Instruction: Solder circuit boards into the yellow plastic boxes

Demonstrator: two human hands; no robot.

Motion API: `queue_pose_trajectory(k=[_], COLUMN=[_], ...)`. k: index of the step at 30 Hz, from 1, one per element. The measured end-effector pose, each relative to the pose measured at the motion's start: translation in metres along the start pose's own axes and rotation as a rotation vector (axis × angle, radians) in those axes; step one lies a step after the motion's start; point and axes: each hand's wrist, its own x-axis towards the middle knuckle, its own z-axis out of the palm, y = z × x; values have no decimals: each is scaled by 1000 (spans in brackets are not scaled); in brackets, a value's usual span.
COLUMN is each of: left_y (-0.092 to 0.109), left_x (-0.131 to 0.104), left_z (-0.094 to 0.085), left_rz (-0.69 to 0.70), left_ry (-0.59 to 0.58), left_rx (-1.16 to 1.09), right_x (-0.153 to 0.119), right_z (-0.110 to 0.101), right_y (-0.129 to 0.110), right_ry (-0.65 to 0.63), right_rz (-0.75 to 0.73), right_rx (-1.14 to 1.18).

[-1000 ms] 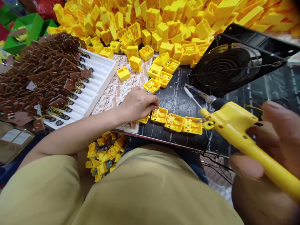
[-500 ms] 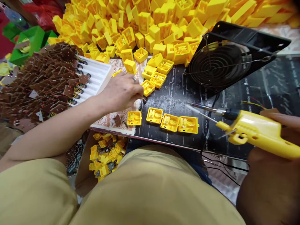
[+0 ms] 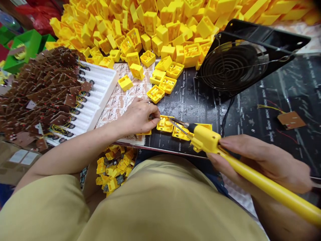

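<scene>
Yellow soldering iron (image 3: 250,170): long yellow handle running from the lower right of the frame up toward the centre, metal tip at the row of open yellow housings (image 3: 175,129) at centre frame. Right hand (image 3: 260,164), lower right, wrapped around the handle, fingers closed on it.

Row of open yellow housings: shallow square shells lying side by side, open face up, on the black bench mat (image 3: 250,100); the iron's tip lies over the second shell from the left.

Left hand (image 3: 139,115): centre frame, just left of the row, fingers curled with the tips pinched at the leftmost shell; what they pinch is too small to tell. Ring visible on one finger.

Heap of yellow housings (image 3: 155,23): fills the upper part of the frame; a few loose shells (image 3: 160,87) lie between heap and row.

White foam tray (image 3: 100,88): left of centre, ribbed, partly covered by a mass of brown circuit boards (image 3: 42,87) with yellow and red wires.

Black fan (image 3: 233,65): upper right, wire guard facing the camera, tilted, resting on the mat.

Single brown circuit board (image 3: 291,119): right edge, on the mat, with thin wires attached, well apart from both hands.

Green bin (image 3: 27,43): upper left corner.

Box of assembled yellow parts (image 3: 115,169): lower centre-left, below the bench edge, beside the person's knee.
</scene>
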Motion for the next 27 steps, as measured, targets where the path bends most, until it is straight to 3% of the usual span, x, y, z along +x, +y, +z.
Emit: queue_pose_trajectory(k=[3, 5, 8, 12, 19, 23, 27], left_y=[0, 0, -1, 0, 5, 3, -1], left_x=[-1, -2, -2, 0, 4, 5, 2], left_z=[0, 1, 2, 0, -6, -7, -8], left_rz=[9, 16, 30, 48, 26, 48, 119], left_ry=[15, 19, 32, 24, -40, -34, 20], left_rx=[2, 0, -9, 1, 36, 64, 116], right_x=[11, 16, 19, 23, 22, 11, 12], right_z=[6, 9, 11, 8, -18, -15, -3], right_y=[9, 12, 8, 5, 23, 26, 17], right_ry=[-35, -66, -105, -135, -235, -130, -20], right_rz=[-227, -291, -257, -316, -242, -147, -148], right_rx=[-6, -16, -67, -112, -117, -145, -60])
